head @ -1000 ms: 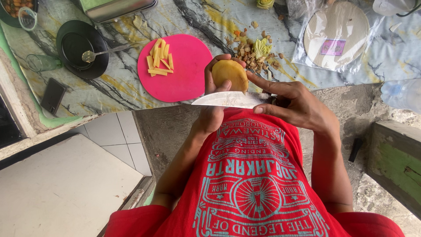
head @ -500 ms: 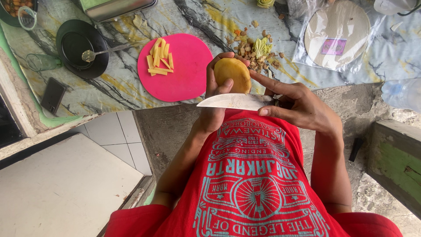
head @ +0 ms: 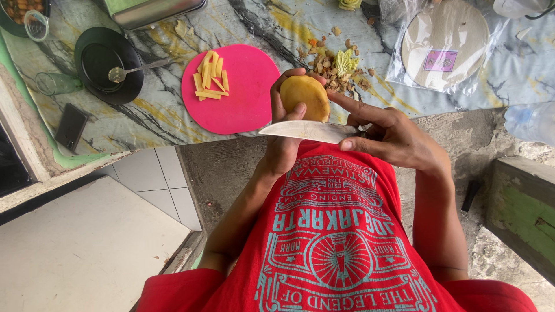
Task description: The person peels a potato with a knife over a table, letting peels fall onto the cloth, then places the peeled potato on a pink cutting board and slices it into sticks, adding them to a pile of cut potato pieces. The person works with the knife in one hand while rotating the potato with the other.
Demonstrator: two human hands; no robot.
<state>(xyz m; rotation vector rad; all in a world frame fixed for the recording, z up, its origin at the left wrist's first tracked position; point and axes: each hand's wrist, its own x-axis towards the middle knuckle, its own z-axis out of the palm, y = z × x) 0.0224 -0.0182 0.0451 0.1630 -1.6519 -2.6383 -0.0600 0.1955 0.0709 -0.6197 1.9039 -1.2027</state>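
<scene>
My left hand (head: pixel 282 151) holds a peeled yellow potato (head: pixel 304 96) up in front of my chest, with the fingers round its left side and the thumb on its face. My right hand (head: pixel 394 137) grips a knife (head: pixel 306 131) whose wide blade lies flat just under the potato and points left. My right index finger reaches out to the potato's right edge. Beyond the hands, a round pink cutting board (head: pixel 245 92) holds several yellow potato sticks (head: pixel 209 75).
A pile of peelings and vegetable scraps (head: pixel 335 65) lies right of the board. A black plate (head: pixel 101 69) with a spoon (head: pixel 130 70), a glass (head: pixel 55 84) and a phone (head: pixel 70 126) sit at the left. A bagged round disc (head: pixel 442 49) lies at the right.
The knife blade has shifted slightly to the right under the potato, and the potato has turned a little in my left hand. Nothing else has moved.
</scene>
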